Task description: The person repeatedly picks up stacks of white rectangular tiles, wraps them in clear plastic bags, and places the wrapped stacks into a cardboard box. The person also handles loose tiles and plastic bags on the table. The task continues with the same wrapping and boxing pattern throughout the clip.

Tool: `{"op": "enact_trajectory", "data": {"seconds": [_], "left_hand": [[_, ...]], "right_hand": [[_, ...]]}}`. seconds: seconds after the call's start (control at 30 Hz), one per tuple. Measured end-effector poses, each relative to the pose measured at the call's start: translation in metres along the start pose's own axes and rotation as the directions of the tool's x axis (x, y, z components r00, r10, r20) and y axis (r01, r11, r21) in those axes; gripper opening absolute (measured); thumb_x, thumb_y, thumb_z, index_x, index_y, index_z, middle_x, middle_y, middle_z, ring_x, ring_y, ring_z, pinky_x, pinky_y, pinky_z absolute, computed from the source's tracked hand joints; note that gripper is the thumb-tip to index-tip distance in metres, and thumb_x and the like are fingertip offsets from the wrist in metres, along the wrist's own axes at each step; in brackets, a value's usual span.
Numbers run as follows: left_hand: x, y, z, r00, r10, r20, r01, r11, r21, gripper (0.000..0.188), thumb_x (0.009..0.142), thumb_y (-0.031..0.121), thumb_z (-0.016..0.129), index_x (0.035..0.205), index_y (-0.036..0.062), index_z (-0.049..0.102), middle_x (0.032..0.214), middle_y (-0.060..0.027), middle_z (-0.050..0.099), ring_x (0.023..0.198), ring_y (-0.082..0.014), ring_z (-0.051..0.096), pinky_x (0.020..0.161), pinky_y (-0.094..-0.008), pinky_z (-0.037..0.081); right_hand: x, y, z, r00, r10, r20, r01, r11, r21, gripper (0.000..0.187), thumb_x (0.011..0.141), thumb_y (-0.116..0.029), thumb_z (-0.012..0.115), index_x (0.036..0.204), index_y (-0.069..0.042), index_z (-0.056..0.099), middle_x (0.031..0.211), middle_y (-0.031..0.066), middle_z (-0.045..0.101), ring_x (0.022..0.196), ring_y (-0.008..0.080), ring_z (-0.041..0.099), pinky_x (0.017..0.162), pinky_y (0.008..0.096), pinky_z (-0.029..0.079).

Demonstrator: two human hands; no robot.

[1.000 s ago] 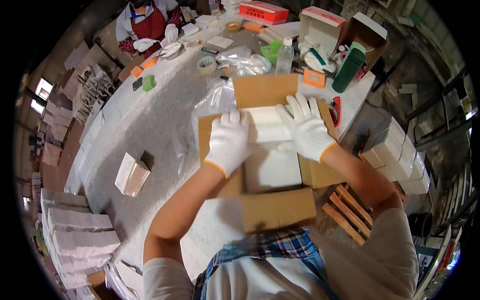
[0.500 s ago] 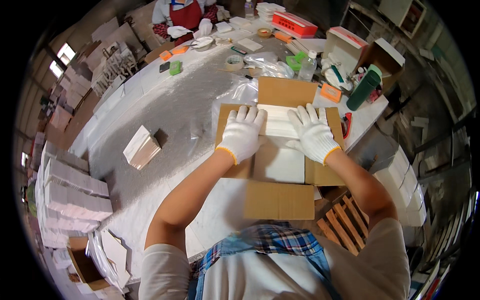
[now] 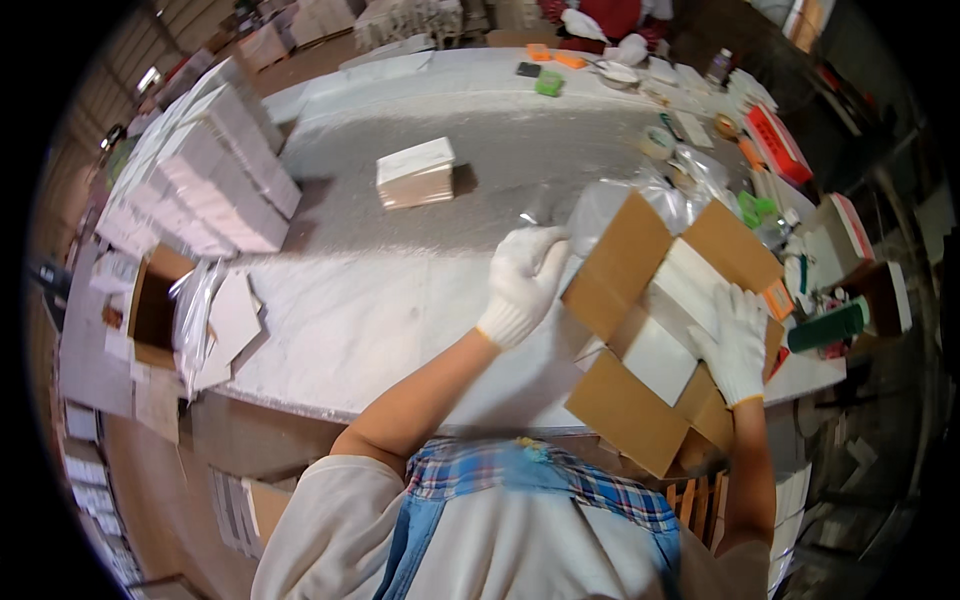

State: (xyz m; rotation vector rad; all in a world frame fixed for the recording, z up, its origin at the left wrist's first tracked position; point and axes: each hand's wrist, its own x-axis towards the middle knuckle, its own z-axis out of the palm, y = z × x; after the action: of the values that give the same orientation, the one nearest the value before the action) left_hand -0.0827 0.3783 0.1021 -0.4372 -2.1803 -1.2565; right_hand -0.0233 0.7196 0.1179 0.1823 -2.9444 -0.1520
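My left hand (image 3: 522, 285), in a white knit glove, is over the pale worktop to the left of the cardboard box (image 3: 618, 395). Its fingers are curled in, and nothing shows in them. On the box's right side rests my right hand (image 3: 733, 345), gloved alike, fingers stretched and spread. The box's flaps stand open, and white tiles or slabs (image 3: 690, 275) lie inside along its far side. A white panel (image 3: 655, 358) shows in the nearer part. Farther left on the table stands a small stack of white tiles (image 3: 415, 172), apart from both hands.
Tall stacks of white tiles (image 3: 215, 165) stand at the left, near an open carton (image 3: 160, 305) with plastic wrap. Clear plastic (image 3: 605, 215), a green bottle (image 3: 828, 327) and a red box (image 3: 778, 143) lie beyond and right of the box. A co-worker's gloved hand (image 3: 627, 48) shows across the table.
My view has swung left. My left hand has lifted off the box, moved left and curled its fingers. My right hand stays on the box, which appears turned in view.
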Motion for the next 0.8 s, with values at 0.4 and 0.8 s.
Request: {"op": "enact_trajectory", "data": {"seconds": [0.4,0.8], "left_hand": [[-0.107,-0.115,-0.111,0.890,-0.455,0.018,0.443,0.875,0.195,0.038,0.099,0.038,0.067,0.121,0.0086,0.075,0.090,-0.0217,0.074,0.085,-0.0378,0.072,0.078,-0.0433,0.057],[-0.115,-0.295,-0.489,0.769,-0.153,-0.620,0.567,0.611,0.552,0.027,0.094,0.031,0.068,0.102,0.0059,0.075,0.100,-0.0215,0.072,0.100,-0.0420,0.066,0.090,-0.0514,0.051]], "right_hand": [[-0.037,-0.072,-0.110,0.993,-0.017,0.119,-0.014,0.967,0.255,0.060,0.093,-0.006,0.065,0.151,0.002,0.050,0.152,0.0226,0.053,0.139,0.0384,0.050,0.118,0.0440,0.038],[-0.028,-0.331,-0.148,0.898,-0.435,0.063,0.331,0.763,0.555,0.049,0.093,-0.011,0.070,0.140,0.001,0.062,0.137,0.0246,0.064,0.128,0.0419,0.059,0.113,0.0454,0.044]]}}
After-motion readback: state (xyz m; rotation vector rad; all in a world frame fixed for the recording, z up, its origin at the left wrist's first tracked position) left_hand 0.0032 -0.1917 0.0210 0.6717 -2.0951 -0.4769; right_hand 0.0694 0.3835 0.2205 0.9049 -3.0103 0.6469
